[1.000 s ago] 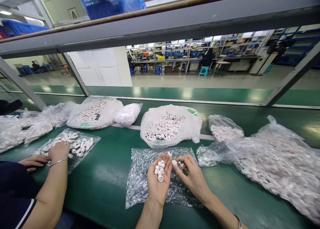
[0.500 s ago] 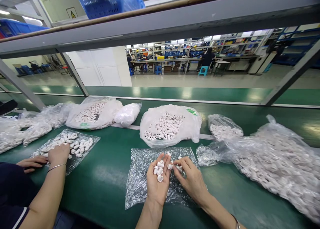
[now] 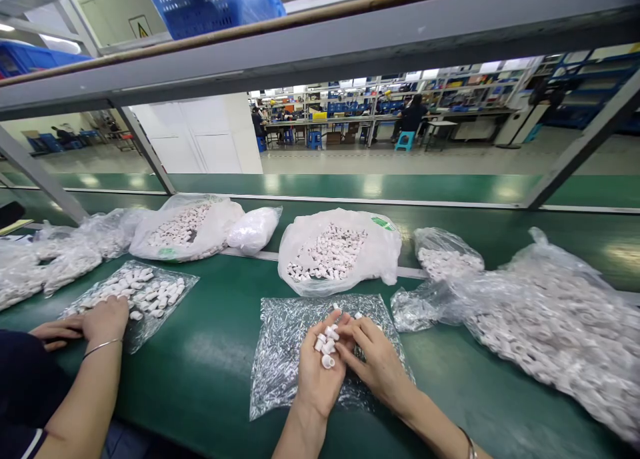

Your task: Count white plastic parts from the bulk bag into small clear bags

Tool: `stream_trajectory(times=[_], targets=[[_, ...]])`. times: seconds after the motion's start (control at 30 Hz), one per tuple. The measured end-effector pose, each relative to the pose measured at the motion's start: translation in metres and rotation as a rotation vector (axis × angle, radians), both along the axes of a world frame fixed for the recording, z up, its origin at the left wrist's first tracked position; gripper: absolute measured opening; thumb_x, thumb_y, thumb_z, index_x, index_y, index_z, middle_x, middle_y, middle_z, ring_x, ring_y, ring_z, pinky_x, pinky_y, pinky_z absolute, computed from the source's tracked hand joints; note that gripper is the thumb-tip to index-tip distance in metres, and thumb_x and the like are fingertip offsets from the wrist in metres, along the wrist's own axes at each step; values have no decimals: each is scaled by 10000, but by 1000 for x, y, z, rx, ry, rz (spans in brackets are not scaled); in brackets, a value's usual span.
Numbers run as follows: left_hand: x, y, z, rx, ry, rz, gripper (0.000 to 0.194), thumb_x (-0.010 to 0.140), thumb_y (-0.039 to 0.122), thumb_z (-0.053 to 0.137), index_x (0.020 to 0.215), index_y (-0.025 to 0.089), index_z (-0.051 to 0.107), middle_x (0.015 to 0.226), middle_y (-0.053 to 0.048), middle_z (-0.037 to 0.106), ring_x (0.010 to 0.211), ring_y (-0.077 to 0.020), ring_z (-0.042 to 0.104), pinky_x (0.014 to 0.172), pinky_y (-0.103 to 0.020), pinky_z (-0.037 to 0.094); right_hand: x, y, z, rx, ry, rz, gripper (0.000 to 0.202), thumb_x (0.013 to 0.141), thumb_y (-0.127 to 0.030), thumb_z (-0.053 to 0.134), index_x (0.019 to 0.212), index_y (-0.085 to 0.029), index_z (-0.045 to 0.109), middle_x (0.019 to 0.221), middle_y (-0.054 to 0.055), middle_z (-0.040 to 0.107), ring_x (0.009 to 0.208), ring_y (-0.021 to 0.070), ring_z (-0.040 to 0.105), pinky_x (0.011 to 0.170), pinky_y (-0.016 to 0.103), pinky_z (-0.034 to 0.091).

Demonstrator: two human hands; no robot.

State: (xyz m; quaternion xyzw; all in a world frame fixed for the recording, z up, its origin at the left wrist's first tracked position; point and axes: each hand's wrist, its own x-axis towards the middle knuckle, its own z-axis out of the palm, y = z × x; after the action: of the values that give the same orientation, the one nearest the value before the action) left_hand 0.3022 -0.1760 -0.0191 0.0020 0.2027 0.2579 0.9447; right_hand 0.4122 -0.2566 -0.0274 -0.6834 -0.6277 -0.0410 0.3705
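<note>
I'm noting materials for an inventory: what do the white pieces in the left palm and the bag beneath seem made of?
The white pieces look like hard moulded plastic, from their smooth, even, slightly shiny surface, though ceramic isn't ruled out. The bag looks like thin, glossy, clear plastic film: its contents show through.

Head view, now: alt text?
Left hand cups small white tubular parts above a glossy clear bag, the right hand close beside them. Bags of similar parts line the green bench; at left, a co-worker's hand touches more.
</note>
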Motion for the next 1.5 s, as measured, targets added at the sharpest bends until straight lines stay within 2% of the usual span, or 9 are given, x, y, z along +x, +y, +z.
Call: stream_trajectory(times=[0.13, 0.27, 0.47, 0.67, 0.77, 0.83, 1.03, 1.33, 1.5], targets=[[3, -1, 0, -15, 6, -38, 414, 899, 197, 570, 1283, 44, 576, 1240, -210, 631, 1132, -265, 643, 924, -292, 571, -2, -1, 0, -3, 55, 6, 97, 969, -218, 506, 1011, -228, 593, 890, 58, 567, 815, 218, 564, 693, 344, 497], [-1, 3, 0, -34, 37, 19, 437, 919, 192, 535, 1340, 71, 526, 1318, -207, 588, 1171, -291, 619, 837, -298, 608, 2, -2, 3, 1, 196, -39, 94, 990, -234, 477, 1016, -230, 568, 919, 53, 551, 800, 199, 560, 699, 327, 489], [-6, 10, -1, -101, -36, 180, 481, 942, 196, 468, 1408, 78, 447, 1401, -214, 519, 1286, -325, 515, 1012, -420, 531, 8, -3, 2, 12, 183, -145, 95, 978, -281, 515, 1048, -227, 549, 902, 50, 544, 745, 200, 530, 684, 344, 471], [-5, 10, -3, -36, -12, 177, 466, 945, 216, 469, 1397, 105, 474, 1406, -192, 525, 1294, -300, 512, 987, -367, 547, -6, -5, 5, -105, 169, 143, 109, 936, -218, 591, 1043, -238, 583, 902, 37, 555, 821, 202, 555, 718, 328, 474], [-4, 9, -5, -19, -9, 180, 466, 943, 235, 482, 1387, 95, 485, 1403, -201, 524, 1288, -309, 518, 1031, -413, 513, -10, -5, 5, -128, 188, 207, 72, 948, -210, 577, 1011, -236, 599, 912, 38, 569, 829, 197, 562, 717, 320, 470], [-5, 9, -5, -10, -20, 196, 465, 944, 235, 484, 1386, 88, 485, 1406, -205, 521, 1291, -308, 515, 1055, -423, 491, -7, -4, 4, -92, 225, 191, 59, 972, -220, 534, 988, -229, 590, 909, 42, 568, 828, 196, 561, 718, 320, 467], [-7, 11, -3, -8, -44, 253, 468, 952, 209, 468, 1401, 74, 457, 1405, -214, 517, 1298, -305, 508, 1065, -412, 484, 6, -3, -1, -15, 262, -41, 52, 967, -249, 535, 1012, -227, 549, 891, 39, 533, 751, 192, 527, 667, 320, 448], [-1, 0, 0, 10, -9, 74, 464, 938, 236, 522, 1371, 74, 491, 1405, -221, 513, 1297, -308, 510, 1043, -365, 505, -10, -1, -6, -59, 122, 169, 133, 964, -214, 553, 1087, -250, 591, 934, 48, 569, 836, 210, 554, 690, 323, 456], [-3, 7, -1, -54, -43, 154, 473, 961, 219, 457, 1414, 84, 436, 1411, -222, 506, 1297, -316, 509, 1044, -409, 505, -4, -3, -5, 1, 196, 114, 72, 981, -215, 511, 1021, -227, 570, 900, 44, 566, 828, 206, 557, 723, 334, 465]])
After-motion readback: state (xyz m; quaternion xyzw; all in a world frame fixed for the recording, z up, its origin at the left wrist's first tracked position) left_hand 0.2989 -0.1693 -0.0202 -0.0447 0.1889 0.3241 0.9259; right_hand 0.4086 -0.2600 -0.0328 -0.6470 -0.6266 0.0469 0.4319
